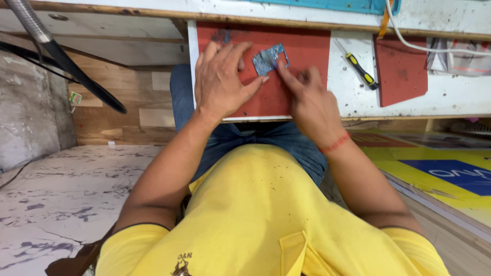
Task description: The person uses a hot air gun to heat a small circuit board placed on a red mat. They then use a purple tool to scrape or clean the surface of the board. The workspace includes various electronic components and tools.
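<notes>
Hands met over a small bluish metal piece (269, 59) that lay flat on the red mat (307, 51) covering our white pull-out tray (348, 97). We had our left hand (222, 79) spread open, palm down on the mat, its thumb tip touching the piece's lower edge from the left. Our right hand (309, 99) rested just right of the piece with the forefinger stretched out onto its lower right corner, the other fingers loosely curled, gripping nothing. On the tray's bare white part, well right of the piece, lay a yellow-and-black screwdriver (358, 69), beside a second red mat (401, 69).
</notes>
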